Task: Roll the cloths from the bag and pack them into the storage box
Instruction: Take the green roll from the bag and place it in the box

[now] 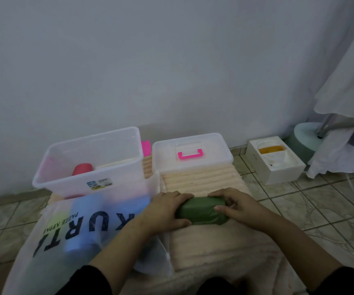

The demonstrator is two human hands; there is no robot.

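Head view: storage box point(69, 167) with pink roll point(82, 168) inside.

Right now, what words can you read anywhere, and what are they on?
"KURT": big dark letters on the translucent white plastic bag, cut off at both ends.
"PAZZE APPA": small line beside it on the same bag, uncertain and cut off.
Sticker on the clear plastic storage box: too small and blurred to read.

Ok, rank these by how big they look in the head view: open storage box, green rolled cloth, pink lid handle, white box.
1. open storage box
2. white box and green rolled cloth: look alike, and the cloth is nearer the camera, so unranked
3. pink lid handle
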